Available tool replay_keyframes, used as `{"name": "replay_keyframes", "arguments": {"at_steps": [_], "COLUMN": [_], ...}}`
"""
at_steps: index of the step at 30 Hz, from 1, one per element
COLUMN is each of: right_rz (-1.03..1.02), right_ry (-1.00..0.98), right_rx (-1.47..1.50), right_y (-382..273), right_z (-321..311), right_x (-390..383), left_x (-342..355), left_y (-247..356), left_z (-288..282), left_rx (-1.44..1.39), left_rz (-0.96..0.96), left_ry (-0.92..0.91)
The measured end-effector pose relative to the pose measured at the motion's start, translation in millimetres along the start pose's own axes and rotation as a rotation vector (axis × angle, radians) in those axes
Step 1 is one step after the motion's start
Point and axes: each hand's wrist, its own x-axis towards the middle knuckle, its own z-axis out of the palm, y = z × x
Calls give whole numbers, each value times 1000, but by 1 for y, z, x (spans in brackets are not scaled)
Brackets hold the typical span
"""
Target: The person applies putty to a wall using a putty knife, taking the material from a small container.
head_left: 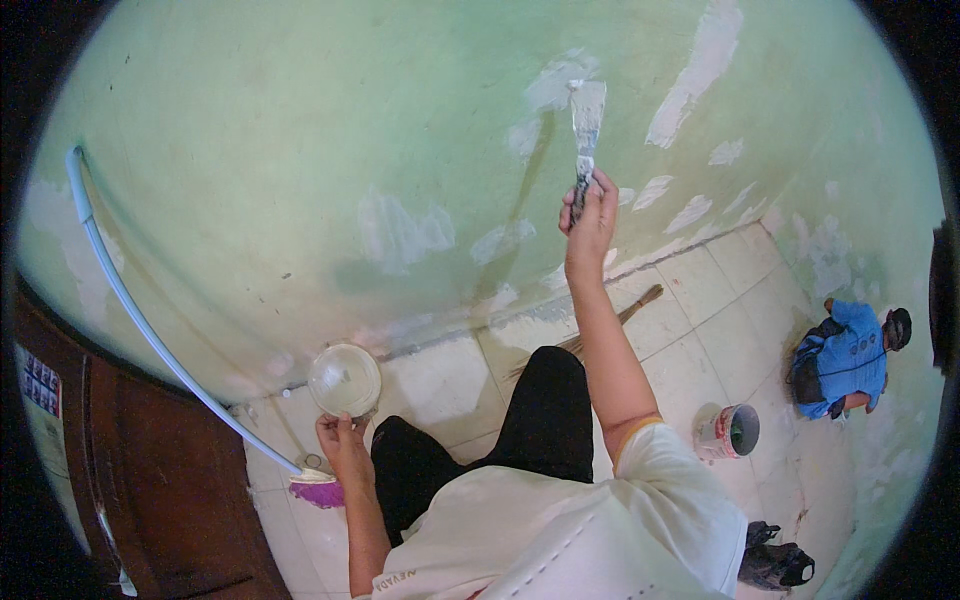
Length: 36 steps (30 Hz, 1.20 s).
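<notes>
My right hand (590, 210) grips a putty-smeared scraper (588, 110) by its handle, the blade raised at the green wall (240, 170) beside a white filler patch (555, 75). I cannot tell whether the blade touches the wall. Lower left, my left hand (342, 440) holds a round pale lid or shallow dish (344, 378) by its near edge, low by the foot of the wall. Pale patches of filler are scattered over the wall around the scraper.
A blue-handled broom (150, 320) leans at the left, near a dark wooden door (170, 480). A twig broom (640, 300) lies on the tiled floor (720, 290). At right are a bucket (726, 432), a crouching person in blue (840, 360) and a dark bundle (770, 565).
</notes>
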Motion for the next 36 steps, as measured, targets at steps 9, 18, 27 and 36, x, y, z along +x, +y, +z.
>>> {"name": "replay_keyframes", "arguments": {"at_steps": [9, 18, 27, 36], "right_rz": [-482, -466, -375, -473], "right_ry": [96, 57, 45, 124], "right_rx": [-707, -655, -752, -650], "right_y": [69, 70, 99, 73], "right_z": [70, 48, 32, 39], "right_x": [29, 2, 12, 62], "left_x": [-15, -16, -20, -20], "left_y": [-8, -14, -14, -11], "left_z": [6, -1, 1, -4], "left_rx": [7, 72, 25, 61], "left_rz": [-47, -82, -67, -52], "left_ry": [-25, 5, -37, -41]}}
